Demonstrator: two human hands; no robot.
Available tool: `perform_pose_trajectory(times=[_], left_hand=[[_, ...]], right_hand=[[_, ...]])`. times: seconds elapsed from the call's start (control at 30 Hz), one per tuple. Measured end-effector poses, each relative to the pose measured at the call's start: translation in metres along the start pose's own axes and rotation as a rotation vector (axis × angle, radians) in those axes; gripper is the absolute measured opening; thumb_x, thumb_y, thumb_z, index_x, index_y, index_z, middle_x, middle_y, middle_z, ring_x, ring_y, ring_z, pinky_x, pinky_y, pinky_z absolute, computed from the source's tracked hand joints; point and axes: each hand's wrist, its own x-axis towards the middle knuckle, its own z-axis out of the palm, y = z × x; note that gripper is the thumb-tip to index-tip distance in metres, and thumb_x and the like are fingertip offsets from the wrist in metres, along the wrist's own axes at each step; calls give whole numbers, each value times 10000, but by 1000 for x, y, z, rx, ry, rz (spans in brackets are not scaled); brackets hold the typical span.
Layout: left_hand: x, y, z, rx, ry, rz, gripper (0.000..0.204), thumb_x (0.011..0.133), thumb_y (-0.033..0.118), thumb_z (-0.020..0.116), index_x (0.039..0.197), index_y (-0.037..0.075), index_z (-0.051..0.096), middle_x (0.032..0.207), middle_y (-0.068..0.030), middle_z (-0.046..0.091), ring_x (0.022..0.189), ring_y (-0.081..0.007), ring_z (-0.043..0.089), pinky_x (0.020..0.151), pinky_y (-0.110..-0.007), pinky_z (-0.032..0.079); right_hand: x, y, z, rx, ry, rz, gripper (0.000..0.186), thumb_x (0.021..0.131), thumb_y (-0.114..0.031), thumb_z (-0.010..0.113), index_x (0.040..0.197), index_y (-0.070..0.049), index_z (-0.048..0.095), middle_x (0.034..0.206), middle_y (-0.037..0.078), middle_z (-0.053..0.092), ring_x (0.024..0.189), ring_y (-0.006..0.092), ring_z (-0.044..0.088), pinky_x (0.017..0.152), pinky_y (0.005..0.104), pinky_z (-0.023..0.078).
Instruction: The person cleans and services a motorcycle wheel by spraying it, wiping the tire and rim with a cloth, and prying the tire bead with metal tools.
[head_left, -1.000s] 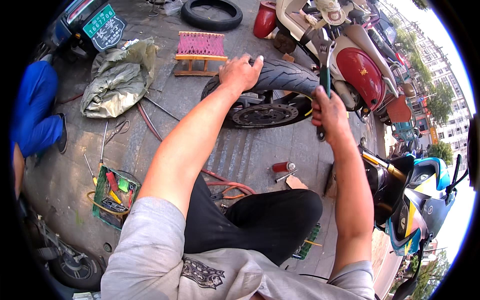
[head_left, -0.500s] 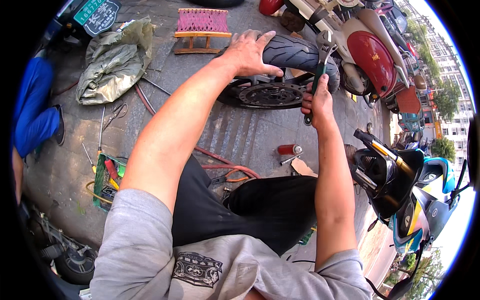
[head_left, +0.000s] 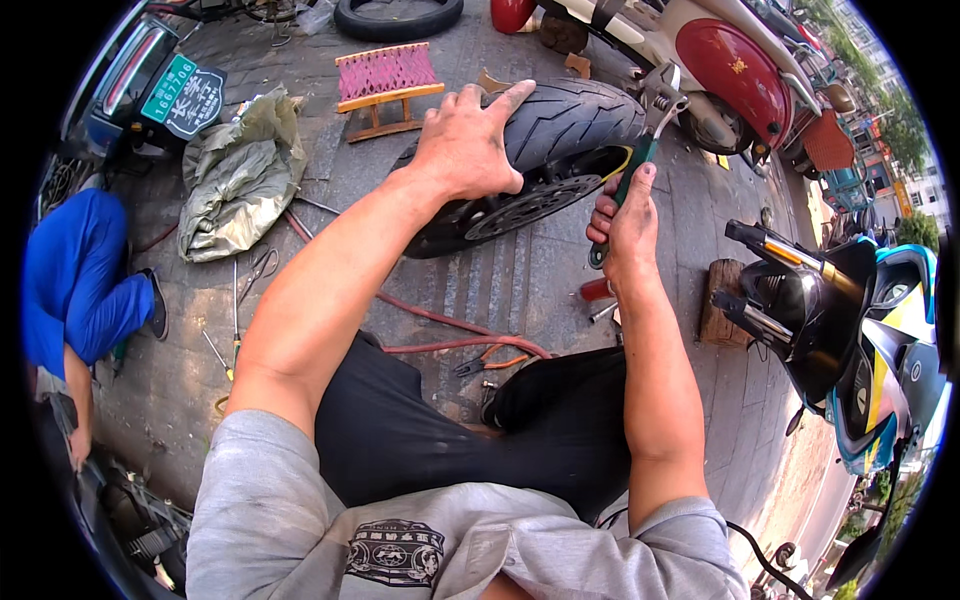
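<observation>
The scene is lit by bright daylight. Sun falls strongly on the pavement (head_left: 560,270) at the right and on the red scooter (head_left: 735,75), where small glints are seen on the glossy panels. The left side is shaded, with soft shadow around the grey tarpaulin (head_left: 240,170). The centre is rendered sharply. Straight lines are bent toward the rim by fisheye distortion, and the picture is enclosed by a black circular border. Sky at the right edge is washed out.

Two loose tyres (head_left: 560,125) (head_left: 398,17), one adjustable wrench (head_left: 640,150), one small stool (head_left: 388,82), one wooden block (head_left: 722,300)
</observation>
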Motion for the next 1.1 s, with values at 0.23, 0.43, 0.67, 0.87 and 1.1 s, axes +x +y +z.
perform_pose_trajectory(times=[0.23, 0.43, 0.67, 0.87, 1.1], left_hand=[[37, -4, -25, 74, -67, -72, 1104, 674, 479, 880, 1651, 251, 418, 1432, -256, 601, 1346, -421, 596, 1151, -493, 478], [2, -71, -35, 60, -119, -235, 1172, 687, 572, 882, 1683, 275, 339, 1523, -270, 546, 1433, -431, 527, 1210, -488, 418], [28, -55, -14, -16, -25, -102, 1171, 658, 535, 906, 1663, 244, 380, 1455, -276, 580, 1374, -445, 567, 1185, -499, 445], [23, -76, -18, -41, -37, -143, 1158, 653, 567, 913, 1646, 246, 411, 1506, -276, 555, 1417, -438, 533, 1205, -510, 423], [39, -74, -6, -30, 36, -14, 1109, 696, 572, 886, 1630, 178, 435, 1524, -213, 580, 1401, -371, 568, 1175, -457, 454]], right_hand=[[-15, -23, -50, -315, -116, -55, 610, 1087, -699, 417, 1033, -110, 565, 698, -55, 402, 524, 65, 309, 480, 248, 269], [-41, -218, -33, -211, -257, -614, 514, 1155, -507, 413, 1136, -27, 598, 747, -37, 448, 545, 52, 354, 487, 231, 306], [58, -91, -39, 47, 88, -822, 383, 1129, -385, 474, 1107, -15, 570, 727, 20, 488, 510, 93, 386, 486, 257, 342], [35, -141, -20, -394, -130, -133, 421, 1138, -441, 454, 1037, -44, 547, 690, -13, 444, 505, 75, 365, 451, 254, 317], [48, -206, -42, 165, -119, -997, 438, 1138, -471, 464, 970, -76, 550, 656, -42, 404, 492, 66, 331, 441, 253, 278]])
